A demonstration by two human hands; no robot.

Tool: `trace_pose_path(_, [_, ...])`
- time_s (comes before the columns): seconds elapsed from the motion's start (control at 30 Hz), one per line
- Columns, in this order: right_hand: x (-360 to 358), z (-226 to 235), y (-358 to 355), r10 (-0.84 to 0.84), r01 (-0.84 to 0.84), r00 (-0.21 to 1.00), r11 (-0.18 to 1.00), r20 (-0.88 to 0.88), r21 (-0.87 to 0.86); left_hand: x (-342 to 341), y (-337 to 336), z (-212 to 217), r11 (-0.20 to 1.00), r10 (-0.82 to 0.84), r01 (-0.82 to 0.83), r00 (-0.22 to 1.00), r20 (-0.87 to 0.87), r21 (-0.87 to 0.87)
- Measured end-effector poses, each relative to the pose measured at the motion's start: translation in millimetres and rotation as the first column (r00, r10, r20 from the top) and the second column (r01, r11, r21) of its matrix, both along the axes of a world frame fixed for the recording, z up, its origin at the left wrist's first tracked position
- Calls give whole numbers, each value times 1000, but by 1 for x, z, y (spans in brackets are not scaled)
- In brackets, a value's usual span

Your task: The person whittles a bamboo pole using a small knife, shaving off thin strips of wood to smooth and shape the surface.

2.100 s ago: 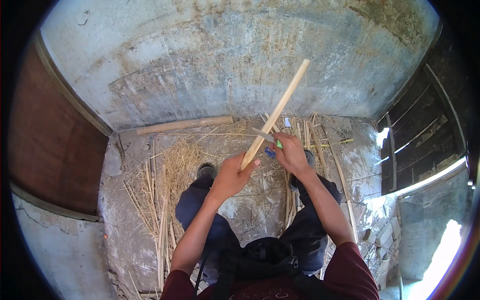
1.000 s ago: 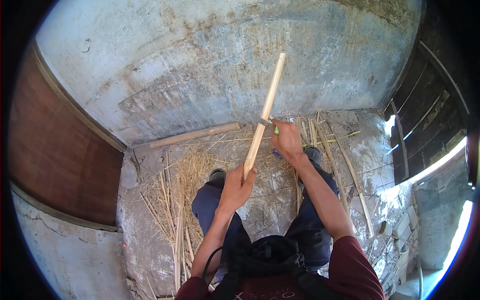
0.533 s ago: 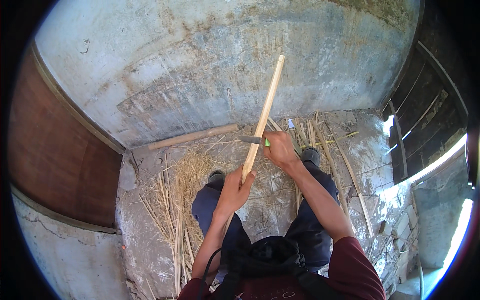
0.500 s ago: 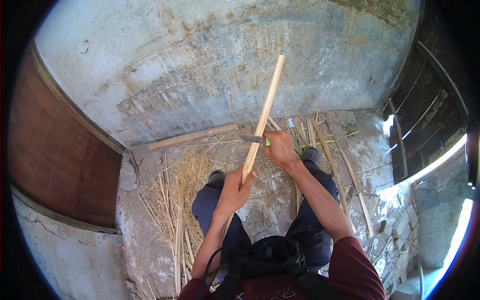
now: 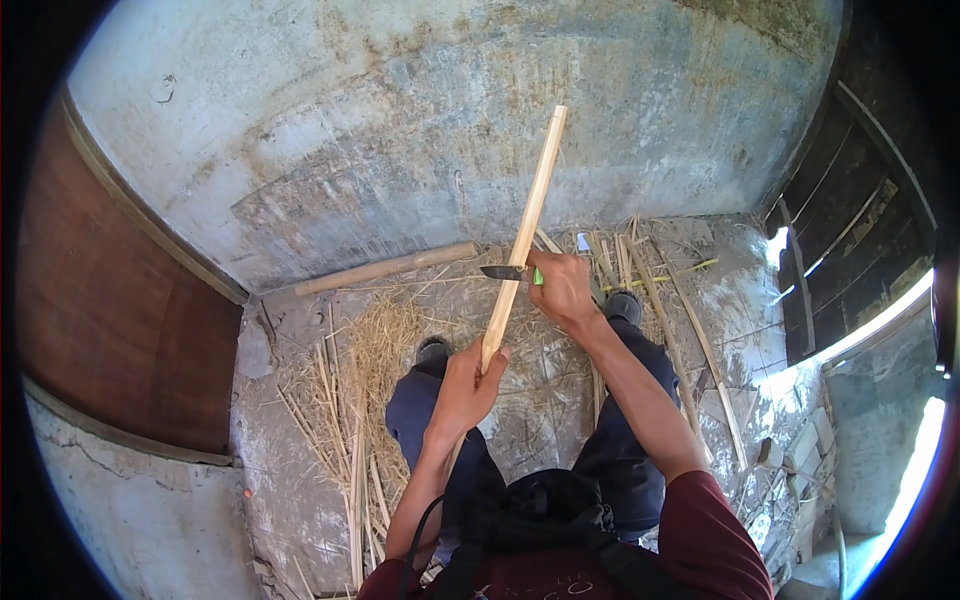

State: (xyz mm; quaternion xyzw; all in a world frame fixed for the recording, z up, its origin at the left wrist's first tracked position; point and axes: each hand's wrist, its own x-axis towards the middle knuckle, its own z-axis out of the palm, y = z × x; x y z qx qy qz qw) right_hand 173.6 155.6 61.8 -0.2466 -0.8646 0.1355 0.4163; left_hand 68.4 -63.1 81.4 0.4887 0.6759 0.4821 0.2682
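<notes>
A long pale strip of split bamboo or wood [image 5: 537, 195] slants up and away between my knees. My left hand [image 5: 468, 388] is wrapped round its lower part, thumb on top. Beyond it, my right hand [image 5: 562, 287] is closed on the green handle of a knife [image 5: 503, 272]. The dark blade lies across the strip, its tip pointing left. Most of the handle is hidden in my fist. Below my left hand, the strip's lower end passes behind my wrist.
A heap of straw-like shavings [image 5: 385, 335] and thin strips lies left of my feet. A round pole [image 5: 388, 268] rests along the wall [image 5: 400, 140]. More strips [image 5: 705, 350] lie at the right, near broken bricks [image 5: 800, 455]. A brown door panel [image 5: 130, 290] stands at the left.
The knife blade has turned slightly and shows more of its flat side. It sits a little nearer along the strip. My left hand has barely moved.
</notes>
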Motion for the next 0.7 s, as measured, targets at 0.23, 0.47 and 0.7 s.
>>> trace_pose_path(0.23, [-6, -4, 4, -53, 53, 998, 998, -16, 25, -3, -7, -1, 1000, 4, -4, 1000, -15, -23])
trace_pose_path(0.47, [1, 1, 41, -242, 242, 970, 969, -2, 45, 1, -31, -13, 998, 8, -5, 999, 38, -64])
trace_pose_path(0.7, [-3, 3, 60, -286, 287, 958, 957, 31, -29, -3, -60, -18, 993, -19, 23, 999, 31, -119])
